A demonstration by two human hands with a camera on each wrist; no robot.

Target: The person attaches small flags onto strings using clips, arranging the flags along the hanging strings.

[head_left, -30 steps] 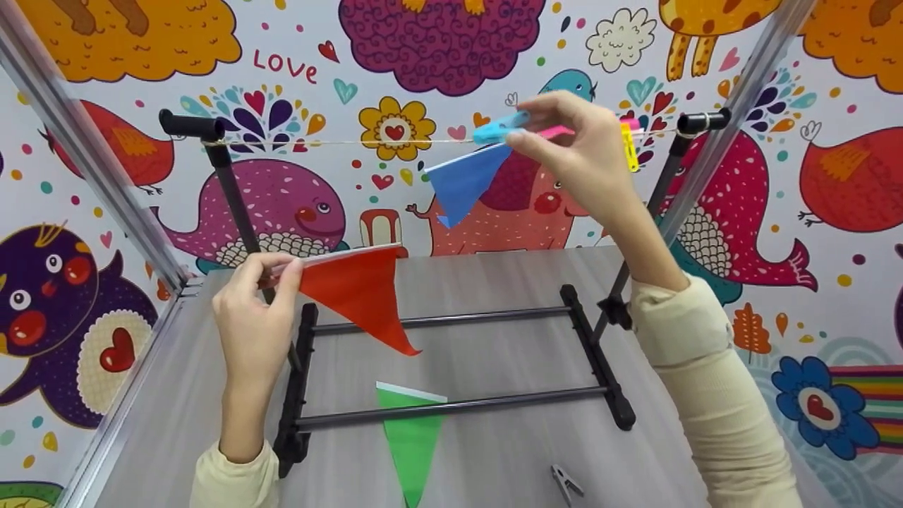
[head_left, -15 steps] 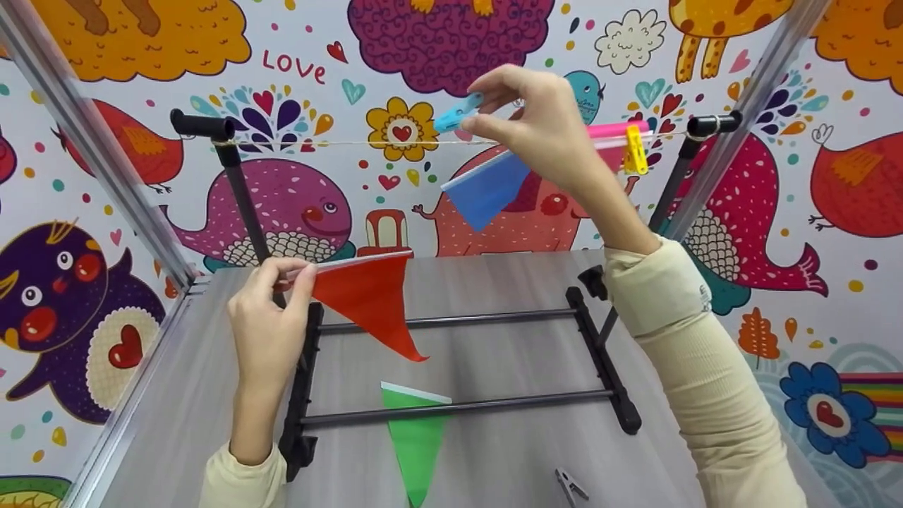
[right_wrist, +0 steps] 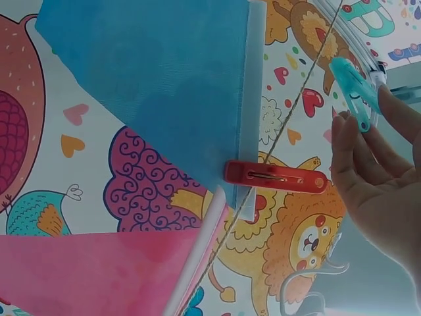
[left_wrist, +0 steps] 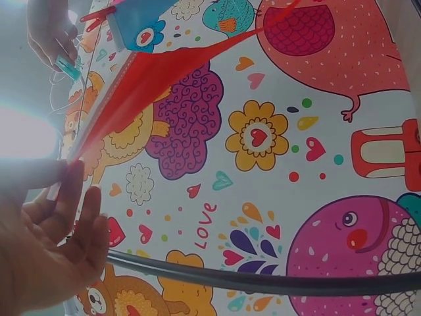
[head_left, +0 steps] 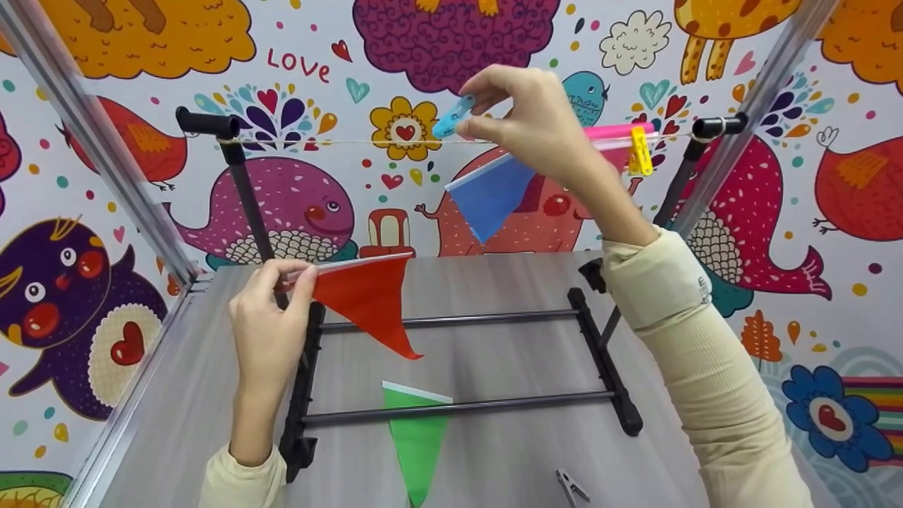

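Note:
My left hand point(head_left: 271, 317) pinches the white top edge of a red pennant point(head_left: 370, 300) at its left corner, below the string point(head_left: 338, 142). The pennant's tip curls as it hangs. In my right hand point(head_left: 536, 120) a light blue clothespin point(head_left: 452, 118) is held between thumb and fingers, near the string. A blue pennant point(head_left: 490, 194) hangs under that hand, its left corner lower than the string. In the right wrist view, a red clothespin point(right_wrist: 276, 177) clips the blue pennant's other end to the string, beside a pink pennant point(right_wrist: 99, 270).
Black posts point(head_left: 247, 190) hold the string on a frame standing on the table point(head_left: 508, 458). A green pennant point(head_left: 417, 451) lies under the frame's front bar point(head_left: 494, 405). A grey clothespin point(head_left: 570, 487) lies at the front. A yellow clothespin point(head_left: 640, 152) hangs at the string's right.
My right hand has moved left and up with the light blue clothespin, away from the blue pennant's top edge. The blue pennant has swung a little. My left hand has shifted slightly right.

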